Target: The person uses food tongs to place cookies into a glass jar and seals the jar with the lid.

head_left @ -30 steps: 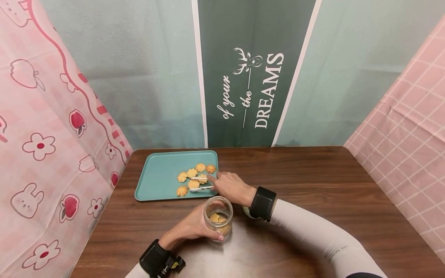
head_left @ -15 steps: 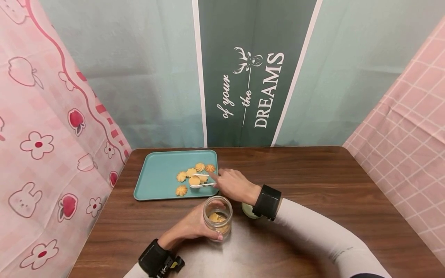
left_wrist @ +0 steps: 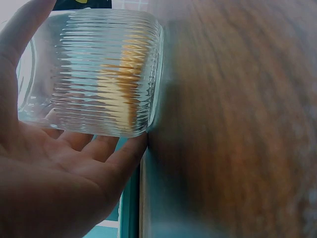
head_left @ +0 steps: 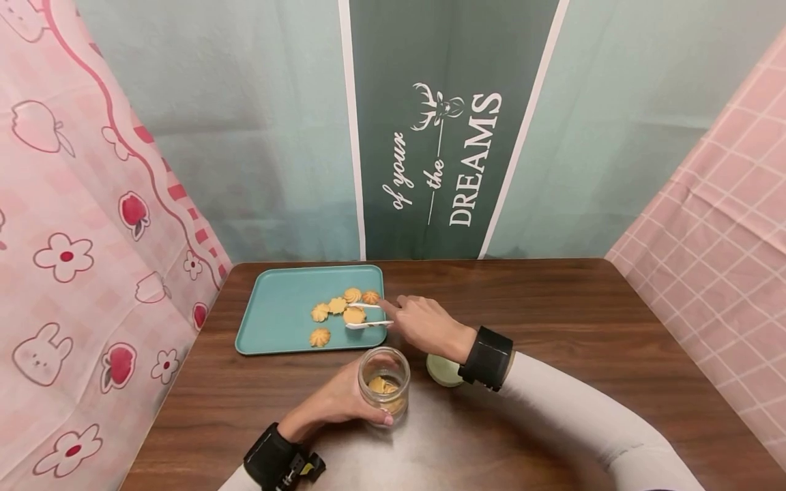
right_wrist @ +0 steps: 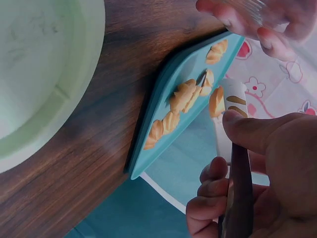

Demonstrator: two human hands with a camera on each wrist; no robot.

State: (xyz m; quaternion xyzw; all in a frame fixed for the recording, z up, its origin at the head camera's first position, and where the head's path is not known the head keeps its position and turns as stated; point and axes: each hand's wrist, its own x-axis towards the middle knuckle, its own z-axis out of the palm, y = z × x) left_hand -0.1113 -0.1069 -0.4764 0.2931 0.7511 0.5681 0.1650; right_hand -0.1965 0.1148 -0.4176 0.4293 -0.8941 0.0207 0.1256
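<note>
Since a second ago your right hand has lifted the white tongs, pinching a cookie above the teal tray, while your left hand wraps the glass jar, steadying it.

Wooden table: dark brown, grain running across, seen also in both wrist views.
Backdrop panel: dark green, centred behind the table, white-edged, bearing a white deer-head emblem and the lettering "of your the DREAMS" set sideways.
Pale teal cloth: hangs either side of the panel.
Pink printed curtain: left side; rabbits, flowers and apples.
Pink checked cloth: right side, white grid lines.
</note>
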